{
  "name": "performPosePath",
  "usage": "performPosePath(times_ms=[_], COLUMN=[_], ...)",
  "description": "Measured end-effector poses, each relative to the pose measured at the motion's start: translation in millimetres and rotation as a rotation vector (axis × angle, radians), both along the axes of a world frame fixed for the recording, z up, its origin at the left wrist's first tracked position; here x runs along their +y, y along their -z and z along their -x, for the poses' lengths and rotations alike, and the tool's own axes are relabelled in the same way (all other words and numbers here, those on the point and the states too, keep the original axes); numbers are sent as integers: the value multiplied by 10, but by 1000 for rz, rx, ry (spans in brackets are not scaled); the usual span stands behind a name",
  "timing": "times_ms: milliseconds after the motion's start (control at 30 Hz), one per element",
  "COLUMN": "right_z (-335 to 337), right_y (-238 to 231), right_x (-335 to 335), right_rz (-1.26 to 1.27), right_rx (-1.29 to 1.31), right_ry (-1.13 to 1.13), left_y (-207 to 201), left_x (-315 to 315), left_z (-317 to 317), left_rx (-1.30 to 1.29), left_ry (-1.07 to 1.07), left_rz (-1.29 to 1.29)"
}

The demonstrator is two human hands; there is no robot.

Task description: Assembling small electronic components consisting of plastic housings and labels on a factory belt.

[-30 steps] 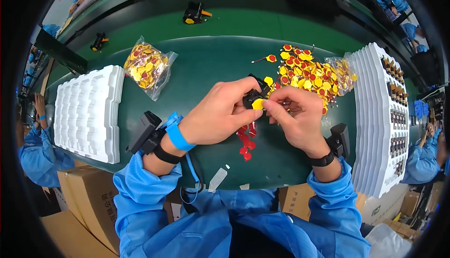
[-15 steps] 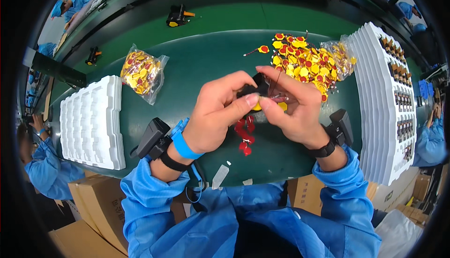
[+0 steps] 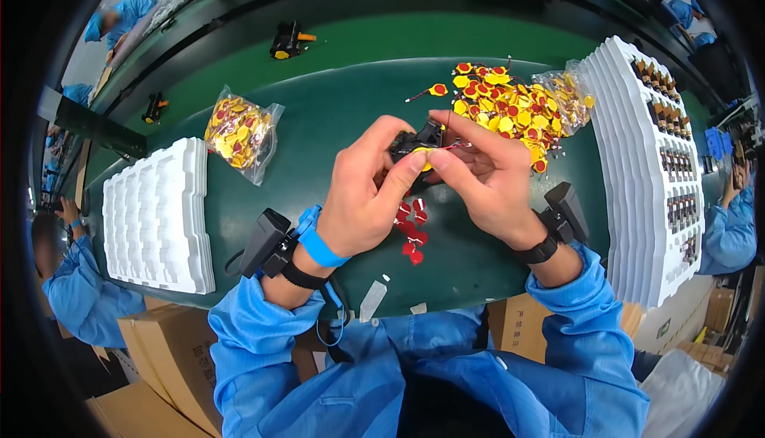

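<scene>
My left hand and right hand grip a black part; red pieces lie at its six o'clock, yellow discs at two.

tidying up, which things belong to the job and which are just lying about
Seemingly in the job:
black part between left hand and right hand
yellow piece at the thumbs
yellow-and-red pile

Apparently lying about:
red pieces
pale strip
cardboard box
</scene>
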State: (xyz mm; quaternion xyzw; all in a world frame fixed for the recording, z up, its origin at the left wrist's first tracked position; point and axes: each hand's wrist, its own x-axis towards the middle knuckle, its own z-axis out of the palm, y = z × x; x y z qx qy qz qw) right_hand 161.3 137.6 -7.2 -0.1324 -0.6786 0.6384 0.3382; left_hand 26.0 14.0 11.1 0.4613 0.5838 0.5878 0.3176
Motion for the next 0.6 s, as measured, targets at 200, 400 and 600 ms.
performPosePath(times_ms=[200,400,600], right_z=[17,-19,-41], right_y=[-60,-55,-151], right_x=[117,114,91], right_rz=[-4,-304,-633], right_rx=[145,88,93], right_ry=[4,8,10], left_y=[37,96,115], left_x=[38,58,55], left_z=[145,34,-23], left_rx=[-398,-812,-831], left_ry=[36,274,175], left_rz=[-64,91,125])
